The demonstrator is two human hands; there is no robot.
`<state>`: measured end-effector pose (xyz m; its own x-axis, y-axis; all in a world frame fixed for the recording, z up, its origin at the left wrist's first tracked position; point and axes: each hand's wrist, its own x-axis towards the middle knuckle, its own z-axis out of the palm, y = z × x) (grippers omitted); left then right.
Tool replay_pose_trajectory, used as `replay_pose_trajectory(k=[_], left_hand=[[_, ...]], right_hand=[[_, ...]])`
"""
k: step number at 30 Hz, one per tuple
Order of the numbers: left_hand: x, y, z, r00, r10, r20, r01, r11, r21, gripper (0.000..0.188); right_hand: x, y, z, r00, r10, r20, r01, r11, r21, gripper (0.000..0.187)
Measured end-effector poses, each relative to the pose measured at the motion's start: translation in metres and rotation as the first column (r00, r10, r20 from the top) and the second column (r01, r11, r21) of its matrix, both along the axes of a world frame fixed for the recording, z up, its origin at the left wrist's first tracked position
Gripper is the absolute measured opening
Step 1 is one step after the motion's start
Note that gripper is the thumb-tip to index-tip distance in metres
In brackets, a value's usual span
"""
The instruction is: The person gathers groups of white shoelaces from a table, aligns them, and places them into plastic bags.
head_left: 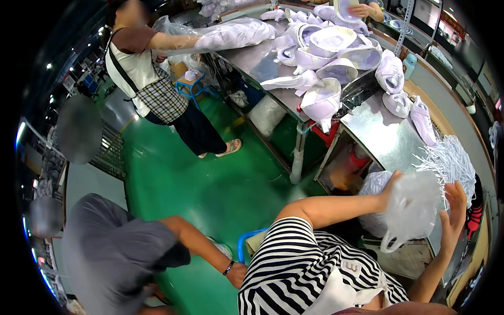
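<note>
Beside right fingers (460, 194), translucent bag (415, 207)

I am standing in what is looking like a shoe workshop on a factory floor. Pale lilac shoe uppers (332, 42) are lying heaped across a long metal-topped table (286, 100). More are sitting on a lower metal bench (375, 131) beside it, where a thick bundle of white laces (449, 157) is spreading loosely. Across the glossy green floor (173, 184), a worker in a checked apron (161, 100) is standing and handling a big see-through plastic sack (236, 34). A blue stool (197, 82) is standing close by, and small ceiling lights (49, 66) are glowing down the dark hall beyond.
</note>
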<state>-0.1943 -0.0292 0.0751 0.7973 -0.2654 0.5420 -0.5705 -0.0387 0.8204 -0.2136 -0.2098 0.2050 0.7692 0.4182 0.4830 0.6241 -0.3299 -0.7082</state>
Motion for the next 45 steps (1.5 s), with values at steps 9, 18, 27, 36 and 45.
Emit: replay_pose_trajectory(k=[9,18,27,36,45], left_hand=[[-0.009,0.012,-0.007,0.995,-0.083,-0.05,0.086,0.994,0.071,0.055],[-0.002,0.047,-0.008,0.92,-0.119,-0.373,0.182,0.974,0.137,0.053],[0.086,0.062,0.011,0.863,0.064,-0.501,0.052,0.976,0.212,0.051],[0.256,0.027,0.102,0.908,0.241,-0.341,-0.114,0.928,0.354,0.05],[0.495,-0.007,0.16,0.938,0.343,-0.056,-0.289,0.859,0.422,0.048]], right_hand=[[-0.023,-0.044,-0.028,0.931,-0.271,-0.246,0.295,0.953,0.067,0.028],[-0.013,-0.12,-0.079,0.803,-0.432,-0.411,0.5,0.863,0.069,0.038],[0.127,-0.197,-0.163,0.454,0.371,-0.81,0.652,0.481,0.586,0.057],[0.333,-0.197,-0.168,0.493,0.487,-0.721,0.752,0.179,0.635,0.063],[0.432,-0.193,-0.168,0.619,0.426,-0.66,0.675,0.141,0.724,0.047]])
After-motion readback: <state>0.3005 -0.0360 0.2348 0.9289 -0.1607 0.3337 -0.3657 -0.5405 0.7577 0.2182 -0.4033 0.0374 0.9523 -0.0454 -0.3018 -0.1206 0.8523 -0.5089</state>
